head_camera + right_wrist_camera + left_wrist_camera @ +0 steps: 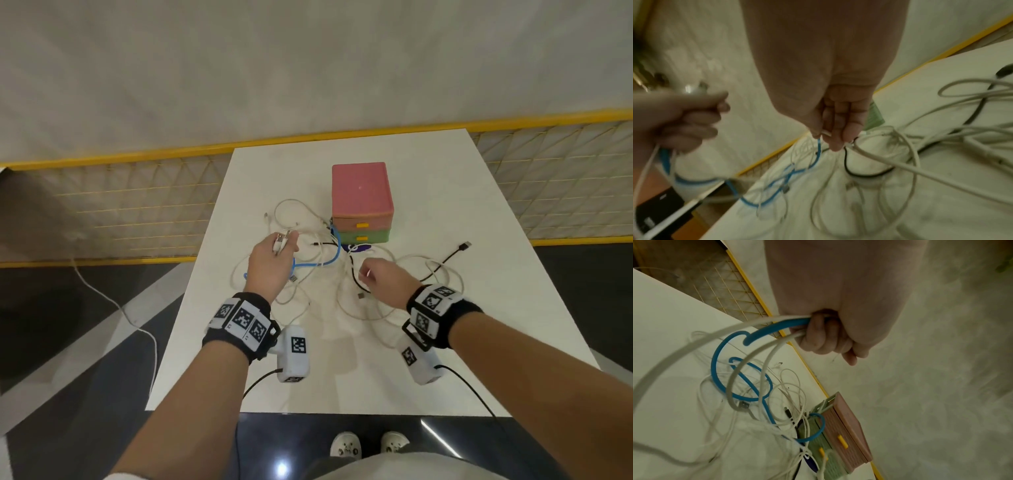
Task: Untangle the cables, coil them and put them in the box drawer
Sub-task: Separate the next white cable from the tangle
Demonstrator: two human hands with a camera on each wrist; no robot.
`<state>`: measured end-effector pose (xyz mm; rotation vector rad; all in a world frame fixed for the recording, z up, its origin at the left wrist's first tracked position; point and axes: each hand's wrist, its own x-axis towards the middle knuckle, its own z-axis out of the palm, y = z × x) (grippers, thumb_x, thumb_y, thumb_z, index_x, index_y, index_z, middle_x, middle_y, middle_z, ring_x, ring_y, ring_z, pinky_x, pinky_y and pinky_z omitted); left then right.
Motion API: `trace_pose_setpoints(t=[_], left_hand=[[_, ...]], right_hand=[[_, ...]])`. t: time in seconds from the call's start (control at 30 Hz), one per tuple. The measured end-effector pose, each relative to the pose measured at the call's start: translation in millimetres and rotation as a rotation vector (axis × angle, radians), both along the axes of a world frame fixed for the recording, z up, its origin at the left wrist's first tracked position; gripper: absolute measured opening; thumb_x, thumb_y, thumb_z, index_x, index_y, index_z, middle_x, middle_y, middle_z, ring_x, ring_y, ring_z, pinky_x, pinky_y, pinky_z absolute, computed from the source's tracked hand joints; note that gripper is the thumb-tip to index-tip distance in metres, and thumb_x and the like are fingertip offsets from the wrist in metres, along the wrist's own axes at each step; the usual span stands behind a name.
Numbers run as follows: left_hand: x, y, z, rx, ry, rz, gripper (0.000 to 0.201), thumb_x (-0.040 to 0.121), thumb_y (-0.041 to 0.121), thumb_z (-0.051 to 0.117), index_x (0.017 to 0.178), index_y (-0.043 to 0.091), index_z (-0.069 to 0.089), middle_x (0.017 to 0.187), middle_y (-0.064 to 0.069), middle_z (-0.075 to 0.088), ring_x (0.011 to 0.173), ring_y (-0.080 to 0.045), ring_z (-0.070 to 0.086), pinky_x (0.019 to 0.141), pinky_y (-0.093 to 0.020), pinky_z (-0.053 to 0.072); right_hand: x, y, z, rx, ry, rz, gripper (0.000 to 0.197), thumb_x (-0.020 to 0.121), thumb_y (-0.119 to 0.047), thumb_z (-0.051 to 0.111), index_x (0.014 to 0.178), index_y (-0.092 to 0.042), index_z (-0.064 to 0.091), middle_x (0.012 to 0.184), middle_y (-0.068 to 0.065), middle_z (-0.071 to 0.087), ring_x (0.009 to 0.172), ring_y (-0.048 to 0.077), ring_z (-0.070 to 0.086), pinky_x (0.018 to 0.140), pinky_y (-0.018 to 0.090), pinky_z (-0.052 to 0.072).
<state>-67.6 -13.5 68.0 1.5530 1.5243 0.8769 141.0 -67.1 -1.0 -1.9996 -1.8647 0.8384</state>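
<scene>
A tangle of white cables (373, 310), a blue cable (322, 263) and a black cable (454, 253) lies on the white table (445, 359). My left hand (286, 245) is raised over the tangle's left side. It grips the blue cable (777, 326) and white cable ends (774, 340), and USB plugs (281, 238) stick out above the fist. My right hand (364, 274) hovers over the middle of the tangle, fingers curled, pinching a thin white cable (875, 155). The stacked pink and green box drawer (361, 202) stands behind the cables, both drawers closed.
A yellow-railed mesh fence (137, 205) runs behind the table. A white cord (113, 301) trails across the dark floor at the left. My shoes (370, 443) are below the table's near edge. Bare tabletop lies at the front and right.
</scene>
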Motion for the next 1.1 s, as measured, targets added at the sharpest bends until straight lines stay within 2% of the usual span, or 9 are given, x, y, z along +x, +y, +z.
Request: trace_pose_setpoints(t=[0.13, 0.23, 0.3, 0.43, 0.57, 0.77, 0.83, 0.97, 1.1], left_hand=[[7, 6, 0, -0.155, -0.165, 0.048, 0.033, 0.098, 0.037, 0.051, 0.078, 0.013, 0.063, 0.062, -0.001, 0.056, 0.045, -0.012, 0.037, 0.039, -0.018, 0.031], [28, 3, 8, -0.361, -0.285, -0.076, 0.031, 0.099, 0.042, 0.046, 0.098, 0.017, 0.065, 0.083, -0.007, 0.075, 0.037, -0.009, 0.028, 0.038, -0.019, 0.022], [43, 0, 14, -0.431, -0.288, -0.136, 0.028, 0.100, 0.043, 0.044, 0.105, 0.022, 0.061, 0.091, -0.009, 0.077, 0.035, -0.009, 0.030, 0.038, -0.019, 0.021], [63, -1, 21, -0.332, -0.351, -0.105, 0.021, 0.101, 0.037, 0.044, 0.095, 0.028, 0.061, 0.082, -0.005, 0.074, 0.034, -0.008, 0.030, 0.036, -0.017, 0.023], [66, 8, 29, -0.190, -0.478, -0.123, 0.026, 0.099, 0.040, 0.049, 0.118, 0.024, 0.057, 0.065, 0.000, 0.053, 0.038, -0.005, 0.033, 0.036, -0.017, 0.024], [70, 7, 45, -0.005, -0.429, -0.097, 0.035, 0.097, 0.043, 0.051, 0.107, 0.011, 0.061, 0.059, 0.009, 0.046, 0.050, -0.003, 0.042, 0.053, -0.017, 0.038], [71, 7, 51, -0.030, -0.540, -0.094, 0.027, 0.098, 0.038, 0.051, 0.090, 0.013, 0.055, 0.051, 0.011, 0.041, 0.050, -0.008, 0.043, 0.055, -0.021, 0.041], [57, 12, 80, -0.061, -0.860, -0.135, 0.031, 0.099, 0.032, 0.053, 0.071, 0.021, 0.045, 0.050, 0.008, 0.028, 0.040, -0.007, 0.023, 0.035, -0.019, 0.021], [35, 22, 105, 0.080, -0.834, -0.170, 0.022, 0.092, 0.021, 0.064, 0.071, 0.027, 0.057, 0.047, 0.011, 0.028, 0.037, -0.005, 0.018, 0.036, -0.016, 0.015]], right_hand=[[7, -21, 37, 0.230, 0.150, 0.019, 0.008, 0.096, -0.023, 0.048, 0.089, -0.021, 0.050, 0.082, -0.005, 0.056, 0.069, 0.014, 0.057, 0.063, 0.023, 0.041], [1, -38, 50, 0.300, 0.140, 0.163, 0.005, 0.096, -0.019, 0.048, 0.094, -0.018, 0.052, 0.080, -0.017, 0.047, 0.068, 0.000, 0.051, 0.064, 0.017, 0.041], [-3, -45, 50, 0.341, 0.102, 0.233, 0.007, 0.096, -0.020, 0.046, 0.098, -0.017, 0.053, 0.087, -0.015, 0.048, 0.073, 0.007, 0.057, 0.067, 0.021, 0.045], [-4, -54, 46, 0.349, 0.029, 0.265, 0.012, 0.096, -0.021, 0.046, 0.103, -0.015, 0.054, 0.102, -0.002, 0.055, 0.083, 0.021, 0.060, 0.072, 0.033, 0.048], [2, -61, 42, 0.345, 0.009, 0.249, 0.011, 0.096, -0.021, 0.047, 0.103, -0.014, 0.053, 0.102, -0.002, 0.055, 0.080, 0.017, 0.057, 0.070, 0.026, 0.042], [5, -60, 41, 0.342, 0.046, 0.236, 0.011, 0.098, -0.023, 0.044, 0.096, -0.015, 0.050, 0.090, -0.013, 0.046, 0.068, 0.002, 0.044, 0.066, 0.019, 0.038], [5, -59, 39, 0.228, 0.066, 0.233, 0.016, 0.100, -0.025, 0.038, 0.092, -0.016, 0.049, 0.088, -0.010, 0.050, 0.064, 0.003, 0.048, 0.067, 0.023, 0.043], [18, -59, 25, 0.024, 0.247, 0.112, 0.020, 0.097, -0.010, 0.031, 0.081, -0.008, 0.043, 0.077, -0.002, 0.047, 0.066, 0.010, 0.052, 0.068, 0.027, 0.048], [47, -62, 11, -0.005, 0.214, -0.009, 0.028, 0.101, -0.029, 0.028, 0.079, -0.017, 0.041, 0.075, 0.002, 0.052, 0.077, 0.022, 0.066, 0.070, 0.024, 0.052]])
